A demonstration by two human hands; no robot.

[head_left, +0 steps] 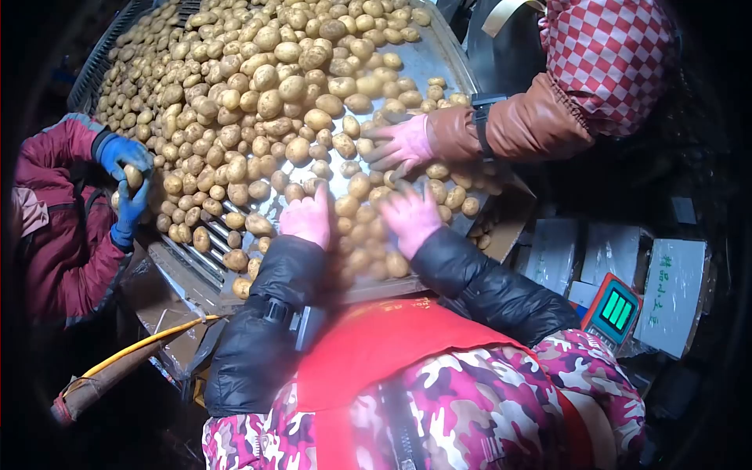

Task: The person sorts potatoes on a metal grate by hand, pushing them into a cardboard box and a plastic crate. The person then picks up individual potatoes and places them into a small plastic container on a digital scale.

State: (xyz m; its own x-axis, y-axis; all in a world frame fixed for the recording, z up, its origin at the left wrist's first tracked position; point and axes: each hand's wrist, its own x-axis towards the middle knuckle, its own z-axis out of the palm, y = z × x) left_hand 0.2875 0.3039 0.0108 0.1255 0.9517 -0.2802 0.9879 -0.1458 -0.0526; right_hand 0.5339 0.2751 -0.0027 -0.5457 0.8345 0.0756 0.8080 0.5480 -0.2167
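Several yellow-brown potatoes (291, 88) cover a metal sorting table (439, 53) in a thick heap. My left hand (307, 219), in a pink glove, is at the table's near side among the potatoes, its index finger stretched forward and the others partly bent. Opposite it, my right hand (411, 218), also pink-gloved, has its fingers apart and smeared by motion at the edge of the potatoes. Between my two hands lies a blurred cluster of smaller potatoes (366, 239). Neither hand shows a potato in its grasp.
A co-worker's gloved hand (403, 145) reaches in from the right. At left, another person's blue gloves (125, 157) hold a potato. A lit digital scale display (615, 312) and wrapped boxes (670, 294) stand at right. A yellow hose (129, 352) runs lower left.
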